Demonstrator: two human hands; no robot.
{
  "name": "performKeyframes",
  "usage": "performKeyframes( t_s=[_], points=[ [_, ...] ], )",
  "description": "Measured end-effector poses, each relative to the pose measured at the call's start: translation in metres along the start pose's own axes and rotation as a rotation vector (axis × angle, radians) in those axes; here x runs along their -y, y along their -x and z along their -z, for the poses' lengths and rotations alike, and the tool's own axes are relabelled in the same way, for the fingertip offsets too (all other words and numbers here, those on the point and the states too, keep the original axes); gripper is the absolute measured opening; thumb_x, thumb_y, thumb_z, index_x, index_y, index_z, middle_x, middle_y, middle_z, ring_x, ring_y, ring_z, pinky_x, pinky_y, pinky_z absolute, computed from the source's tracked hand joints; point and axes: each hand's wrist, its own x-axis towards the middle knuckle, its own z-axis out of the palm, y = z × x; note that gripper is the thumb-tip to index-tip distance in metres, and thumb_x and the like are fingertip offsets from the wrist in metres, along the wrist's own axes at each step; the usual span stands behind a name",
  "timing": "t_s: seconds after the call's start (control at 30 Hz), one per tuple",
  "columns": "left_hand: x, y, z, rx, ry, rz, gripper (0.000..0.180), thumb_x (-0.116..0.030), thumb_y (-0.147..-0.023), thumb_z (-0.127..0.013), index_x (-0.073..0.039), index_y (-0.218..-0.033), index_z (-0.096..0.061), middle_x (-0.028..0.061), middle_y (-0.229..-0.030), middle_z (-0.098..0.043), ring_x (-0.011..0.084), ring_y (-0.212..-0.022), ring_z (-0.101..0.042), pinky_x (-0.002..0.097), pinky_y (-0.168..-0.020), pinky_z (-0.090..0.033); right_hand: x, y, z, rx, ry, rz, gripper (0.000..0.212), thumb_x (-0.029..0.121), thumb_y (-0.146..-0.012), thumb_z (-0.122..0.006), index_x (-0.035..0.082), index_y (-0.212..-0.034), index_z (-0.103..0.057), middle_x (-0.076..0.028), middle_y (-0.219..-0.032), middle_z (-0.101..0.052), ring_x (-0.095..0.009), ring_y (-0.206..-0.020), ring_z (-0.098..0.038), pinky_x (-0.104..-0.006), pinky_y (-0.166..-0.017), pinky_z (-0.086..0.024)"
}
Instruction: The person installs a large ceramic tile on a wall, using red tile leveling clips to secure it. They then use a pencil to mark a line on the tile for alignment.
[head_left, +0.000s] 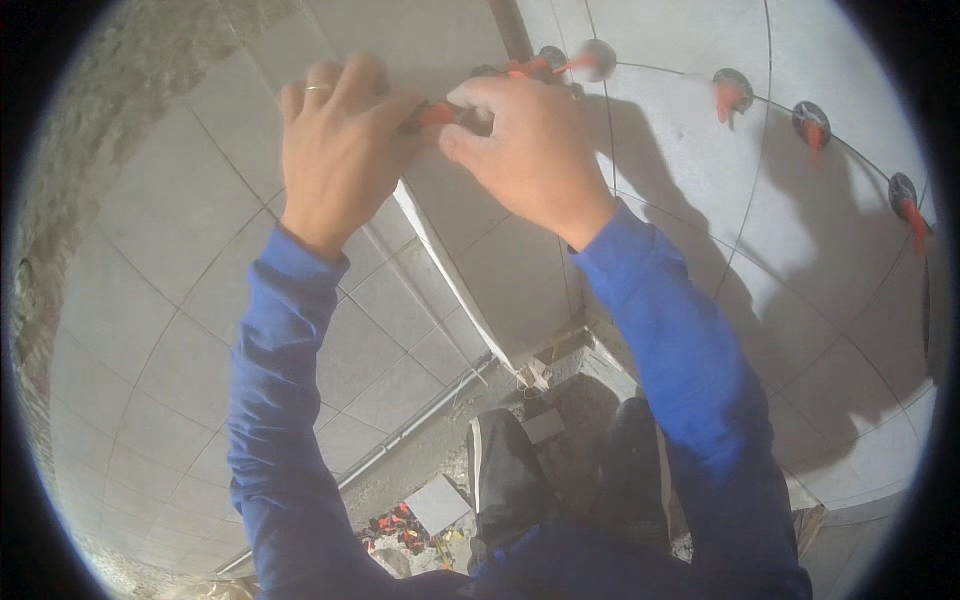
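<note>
A tile leveler with a red handle [437, 114] and a dark base sits between my two hands at the tiled wall. My right hand [535, 150] pinches it with thumb and forefinger from the right. My left hand [340, 150], with a ring on one finger, is curled beside it, its thumb against the leveler's dark part. Some left fingertips are hidden and slightly blurred. Just beyond my right hand, more red-handled levelers [530, 68] sit close together at the corner. Further ones, among them a leveler with a black disc [811, 126], follow the tile joint to the right.
Large grey wall tiles [680, 140] meet at a corner, where a pale strip [450, 270] runs downward. Rough bare wall [120, 110] borders the left side. Below lie a loose grey tile piece [437, 504] and a heap of red and black levelers [400, 528] near my legs.
</note>
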Motion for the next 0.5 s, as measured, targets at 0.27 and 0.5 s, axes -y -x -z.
performKeyframes(
  t_s=[0.27, 0.5],
  points=[
    [0.012, -0.001, -0.001, 0.078, 0.101, -0.041, 0.015, -0.024, -0.071, -0.078, -0.020, -0.085, -0.076, -0.0022, -0.087, -0.055, 0.0230, -0.086, -0.052, 0.0375, -0.077, -0.038, 0.000, -0.004, -0.007, -0.060, -0.004, 0.064, 0.013, 0.011, -0.082, -0.064, -0.001, -0.080, -0.068, -0.017, -0.063, -0.060, -0.033, -0.062, -0.060, -0.0413, -0.068, -0.048],
    [0.014, -0.005, 0.003, 0.128, 0.101, -0.075, 0.018, -0.018, -0.071, -0.076, -0.021, -0.089, -0.076, -0.0019, -0.087, -0.055, 0.0222, -0.086, -0.053, 0.0362, -0.078, -0.040, 0.003, -0.004, -0.009, -0.081, -0.008, 0.047, 0.016, 0.011, -0.083, -0.066, -0.002, -0.076, -0.066, -0.020, -0.063, -0.060, -0.037, -0.060, -0.059, -0.0456, -0.060, -0.046]
  ],
)
